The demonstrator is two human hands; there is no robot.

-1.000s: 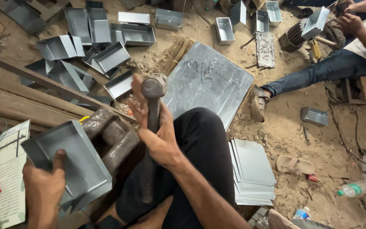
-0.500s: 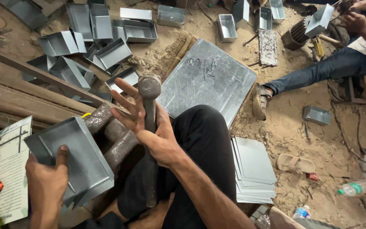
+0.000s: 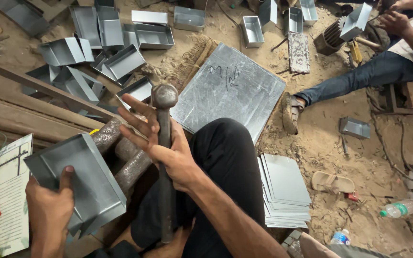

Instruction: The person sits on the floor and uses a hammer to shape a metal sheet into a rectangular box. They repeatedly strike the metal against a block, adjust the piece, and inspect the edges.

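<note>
My left hand grips the near edge of a folded grey sheet-metal tray at the lower left, thumb inside its rim. The tray rests against rusty iron bars. My right hand is wrapped loosely around the handle of a steel hammer, and its fingers are splayed out to the left. The hammer stands upright over my dark-trousered knee, head at the top and the handle's end low by my lap.
A large scratched metal sheet lies on the sandy floor ahead, with a stack of cut sheets to my right. Several finished trays are piled at the back left beside wooden planks. Another person sits at the top right.
My right hand's fingers have spread further away from the hammer handle. The tray in my left hand has shifted slightly up and to the right.
</note>
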